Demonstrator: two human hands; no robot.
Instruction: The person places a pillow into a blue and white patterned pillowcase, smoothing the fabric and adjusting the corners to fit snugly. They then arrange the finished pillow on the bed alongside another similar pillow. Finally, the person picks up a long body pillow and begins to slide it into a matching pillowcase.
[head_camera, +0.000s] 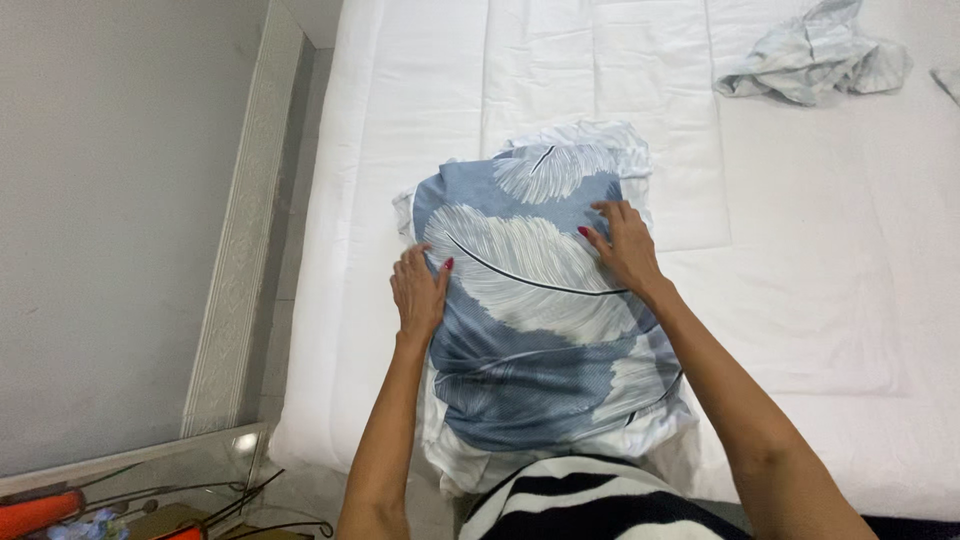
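A folded blue cloth with large white feather prints lies on the white bed, near its front left corner. My left hand rests flat on the cloth's left edge, fingers together. On the cloth's upper right part lies my right hand, fingers spread and pressing down. Neither hand grips anything; both lie palm down on the fabric.
A crumpled pale blue-grey cloth lies at the bed's far right. Along the left runs a grey wall with a pale skirting strip. A glass-topped table with an orange object and cables stands at the lower left.
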